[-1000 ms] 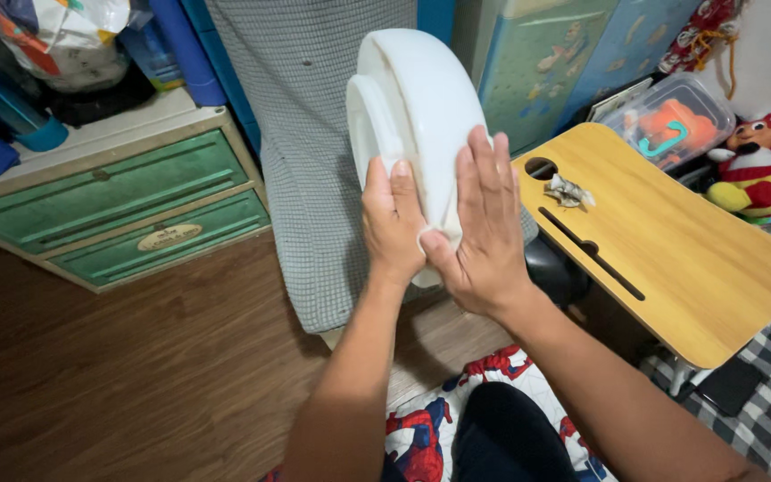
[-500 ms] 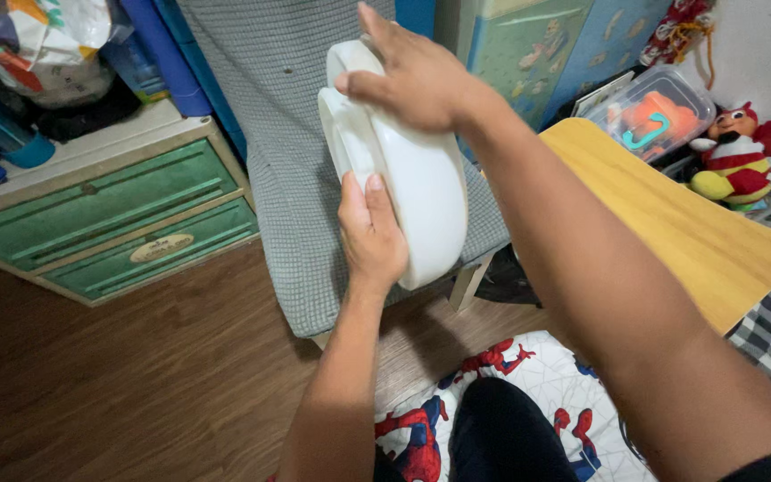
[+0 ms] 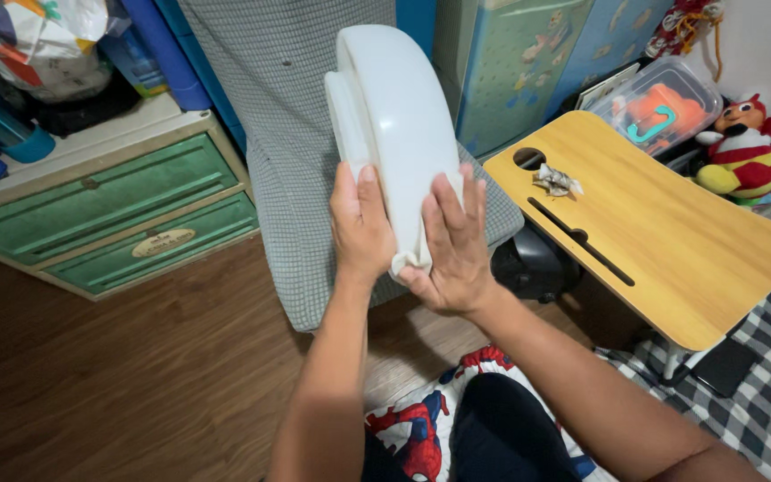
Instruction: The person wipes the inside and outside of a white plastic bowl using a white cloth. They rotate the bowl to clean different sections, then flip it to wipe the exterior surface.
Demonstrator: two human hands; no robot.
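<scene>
Both hands are gripping a white plastic tub [image 3: 394, 116] upright on its edge at twelve o'clock. The left hand [image 3: 360, 228] is curling closed around its rim to steady it; the right hand [image 3: 452, 245] is pressing flat, fingers spread, possibly over a cloth. A wooden bench [image 3: 662, 241] is sitting at three o'clock.

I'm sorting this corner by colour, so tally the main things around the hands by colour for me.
White: 1, the round plastic cover held on edge by the left hand and right hand.
Green: 2 drawers, upper drawer and lower drawer.
Grey: 1 chair.
Light wood: 1 lap table.
Red and yellow: 1 plush toy.
Total: 6
</scene>
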